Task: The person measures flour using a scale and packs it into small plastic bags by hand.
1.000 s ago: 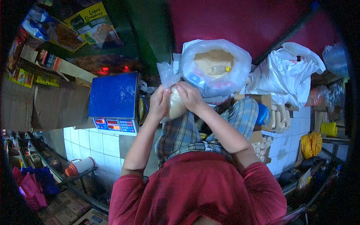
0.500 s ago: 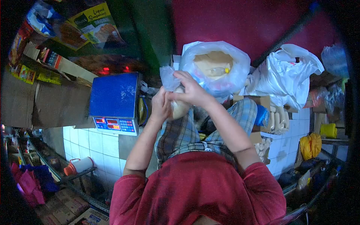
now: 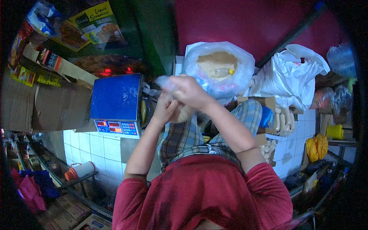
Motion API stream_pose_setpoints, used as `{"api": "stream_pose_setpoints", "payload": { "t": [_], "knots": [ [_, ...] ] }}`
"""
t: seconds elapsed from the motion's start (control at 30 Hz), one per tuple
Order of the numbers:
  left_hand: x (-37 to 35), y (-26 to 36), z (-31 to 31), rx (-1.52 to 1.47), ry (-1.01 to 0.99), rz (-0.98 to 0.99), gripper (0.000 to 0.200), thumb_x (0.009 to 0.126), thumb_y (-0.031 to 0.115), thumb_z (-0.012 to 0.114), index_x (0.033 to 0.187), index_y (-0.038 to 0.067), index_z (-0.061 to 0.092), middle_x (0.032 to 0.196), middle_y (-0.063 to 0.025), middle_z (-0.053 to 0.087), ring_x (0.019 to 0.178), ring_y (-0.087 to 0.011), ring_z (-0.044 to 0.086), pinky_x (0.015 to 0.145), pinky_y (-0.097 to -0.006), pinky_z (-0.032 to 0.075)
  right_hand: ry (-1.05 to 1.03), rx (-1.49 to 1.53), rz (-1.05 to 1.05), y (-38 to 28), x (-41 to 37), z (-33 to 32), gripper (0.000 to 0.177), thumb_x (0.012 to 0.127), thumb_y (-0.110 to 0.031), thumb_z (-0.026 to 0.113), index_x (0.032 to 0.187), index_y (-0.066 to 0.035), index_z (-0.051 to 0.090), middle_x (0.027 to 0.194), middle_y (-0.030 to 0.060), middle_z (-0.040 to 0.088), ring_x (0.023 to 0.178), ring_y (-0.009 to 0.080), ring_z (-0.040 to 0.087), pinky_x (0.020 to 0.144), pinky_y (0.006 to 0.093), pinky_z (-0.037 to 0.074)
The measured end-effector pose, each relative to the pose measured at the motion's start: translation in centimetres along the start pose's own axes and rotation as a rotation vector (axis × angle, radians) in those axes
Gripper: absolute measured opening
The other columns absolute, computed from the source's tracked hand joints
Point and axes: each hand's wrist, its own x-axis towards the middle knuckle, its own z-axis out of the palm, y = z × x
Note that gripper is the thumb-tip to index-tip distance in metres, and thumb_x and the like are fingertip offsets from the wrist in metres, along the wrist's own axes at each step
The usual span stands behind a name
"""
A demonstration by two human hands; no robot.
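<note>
A small clear plastic bag (image 3: pixel 182 115) filled with something pale stands upright between my hands, above my lap. My left hand (image 3: pixel 165 109) is closed around the bag's neck and side. My right hand (image 3: pixel 190 91), smeared by motion, is closed on the bag's loose top just above the left. Just beyond is a large open plastic sack (image 3: pixel 245 63) of pale powder. A clear bottle-like piece with a yellow cap (image 3: pixel 223 72) lies on that powder. To the left of my hands sits a digital scale (image 3: pixel 116 96) with a blue plate, bearing whitish smudges.
A tied white plastic bag (image 3: pixel 289 76) stands right of the sack. Below it, a cardboard box and filled pale bags (image 3: pixel 284 120) rest by my knee. Seasoning packs (image 3: pixel 101 25) hang at upper left. A white and orange jug (image 3: pixel 81 170) lies at lower left.
My right hand has swept left and turned over, gathering the bag's top, which was standing up and spread before. My left hand stays around the neck.
</note>
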Motion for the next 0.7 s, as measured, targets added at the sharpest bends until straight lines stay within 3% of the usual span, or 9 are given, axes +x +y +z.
{"api": "stream_pose_setpoints", "payload": {
  "t": [0.03, 0.13, 0.17, 0.27, 0.37, 0.5, 0.7],
  "knots": [
    [0.7, 1.9, 0.0, 0.024, 0.047, 0.107, 0.023, 0.082, 0.018, 0.056, 0.098, 0.002, 0.060, 0.106, -0.0173, 0.058, 0.106, -0.0352, 0.050, 0.095, -0.0408, 0.034, 0.065, 0.148, 0.195, 1.1, -1.0, 0.0, 0.012, 0.084, -0.012, 0.056, 0.092, -0.004, 0.060, 0.081, 0.0055, 0.061, 0.074, 0.0121, 0.056, 0.068, 0.0259, 0.044],
    [1.5, 2.6, -0.2, 0.137, -0.001, 0.207, 0.023, 0.084, 0.014, 0.057, 0.102, 0.000, 0.057, 0.108, -0.0161, 0.058, 0.102, -0.0291, 0.053, 0.091, -0.0366, 0.038, 0.356, 0.519, 0.359, 3.5, -3.0, 0.4, 0.013, 0.085, -0.015, 0.056, 0.089, -0.003, 0.059, 0.080, 0.0033, 0.061, 0.073, 0.0123, 0.057, 0.069, 0.0256, 0.045],
    [1.6, 3.2, -0.1, 0.106, -0.015, 0.192, 0.025, 0.084, 0.017, 0.055, 0.102, -0.001, 0.058, 0.109, -0.0172, 0.058, 0.107, -0.0339, 0.051, 0.095, -0.0411, 0.035, 0.393, 0.606, 0.389, 3.9, -3.4, 0.2, 0.014, 0.087, -0.015, 0.056, 0.089, -0.002, 0.059, 0.082, -0.0015, 0.058, 0.077, 0.0070, 0.052, 0.070, 0.0239, 0.044],
    [1.6, 3.9, -0.3, 0.142, -0.048, 0.220, 0.024, 0.084, 0.015, 0.055, 0.103, -0.001, 0.056, 0.110, -0.0177, 0.056, 0.108, -0.0339, 0.050, 0.095, -0.0409, 0.035, 0.462, 0.654, 0.423, 3.1, -3.8, -0.3, 0.013, 0.087, -0.015, 0.056, 0.088, -0.002, 0.059, 0.081, -0.0008, 0.058, 0.076, 0.0065, 0.051, 0.070, 0.0229, 0.043],
    [1.5, 5.2, -0.5, 0.216, -0.024, 0.281, 0.022, 0.084, 0.012, 0.054, 0.102, 0.000, 0.056, 0.111, -0.0182, 0.055, 0.109, -0.0346, 0.049, 0.095, -0.0416, 0.036, 0.378, 0.439, 0.337, 0.7, -3.6, -1.7, 0.013, 0.088, -0.015, 0.055, 0.087, -0.003, 0.059, 0.080, -0.0013, 0.058, 0.076, 0.0058, 0.050, 0.069, 0.0227, 0.043],
    [1.2, 2.6, 1.3, 0.407, 0.117, 0.324, 0.023, 0.084, 0.012, 0.053, 0.103, 0.000, 0.054, 0.109, -0.0176, 0.055, 0.108, -0.0358, 0.049, 0.095, -0.0432, 0.036, 0.346, 0.527, 0.401, 2.4, -3.4, -1.4, 0.013, 0.088, -0.015, 0.055, 0.086, -0.003, 0.058, 0.079, -0.0014, 0.058, 0.075, 0.0058, 0.050, 0.069, 0.0228, 0.043],
    [0.6, 2.6, -0.3, 0.241, 0.104, 0.239, 0.020, 0.087, 0.010, 0.050, 0.104, 0.000, 0.054, 0.111, -0.0163, 0.055, 0.112, -0.0347, 0.048, 0.096, -0.0416, 0.036, 0.310, 0.594, 0.495, 2.5, -3.4, -1.4, 0.014, 0.088, -0.016, 0.056, 0.090, -0.003, 0.058, 0.082, -0.0014, 0.058, 0.075, 0.0052, 0.051, 0.070, 0.0215, 0.042]
  ]
}}
